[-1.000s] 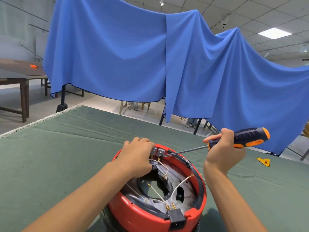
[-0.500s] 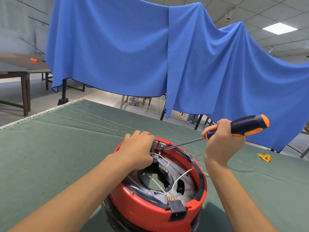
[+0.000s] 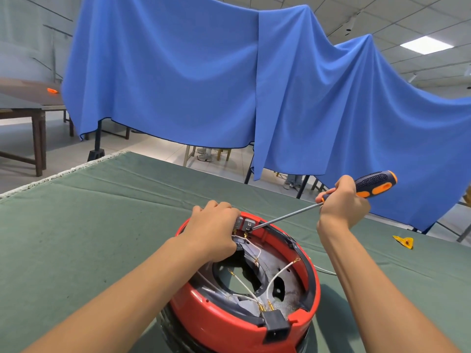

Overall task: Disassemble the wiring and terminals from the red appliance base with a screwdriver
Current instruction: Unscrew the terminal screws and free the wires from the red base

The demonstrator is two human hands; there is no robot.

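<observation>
Nearest me, the black plug socket [image 3: 276, 323] sits in the near rim of the red appliance base [image 3: 229, 324], gold pins and white wires [image 3: 276, 275] fanning from it across the open underside. Beyond them my left hand [image 3: 212, 233] curls over the far rim, fingers bracing the base just beside the two grey terminals [image 3: 245, 223]. My right hand [image 3: 342, 202], up and to the right of that, is wrapped round the black-and-orange screwdriver [image 3: 374, 182], its shaft slanting down-left so the tip meets the right-hand terminal. I judge the step in hand is loosening that terminal's screw; next calls for keeping the tip seated, turning, with the left hand holding firm. Past the right hand a small yellow piece [image 3: 404, 242] lies on the green desk [image 3: 89, 225], blue cloth [image 3: 204, 85] hanging beyond.
</observation>
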